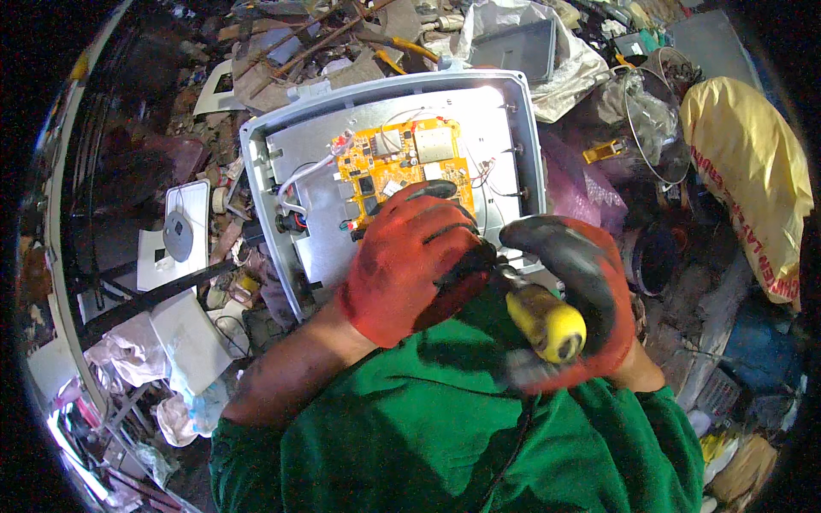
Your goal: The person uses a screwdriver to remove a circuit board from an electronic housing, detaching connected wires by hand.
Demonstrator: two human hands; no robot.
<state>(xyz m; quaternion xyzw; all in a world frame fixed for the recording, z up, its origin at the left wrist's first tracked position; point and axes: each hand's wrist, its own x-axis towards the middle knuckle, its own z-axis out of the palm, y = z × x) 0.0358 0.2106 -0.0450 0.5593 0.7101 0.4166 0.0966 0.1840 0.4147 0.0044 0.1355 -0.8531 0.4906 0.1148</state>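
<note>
A shallow grey metal enclosure [246,162] lies in front of me, lined with a bare silver plate [299,227]. On that plate is an orange circuit board [368,154] with chips, a shielded module and thin wires. My left hand [419,265], in a red and black glove, bends over the board's near edge with its fingers curled; what they pinch is hidden. A screwdriver [546,321] with a yellow and black handle rests within my gloved right hand [590,282], its handle end toward me. The shank runs up toward my left fingertips, and its tip is hidden.
Mixed scrap surrounds the enclosure. At the right lies a yellow sack [744,171], near a wire hoop holding clear plastic [654,120]. White plastic panels [190,227] lie left, beside a long dark bar [162,295]. A grey tray [517,51] sits behind.
</note>
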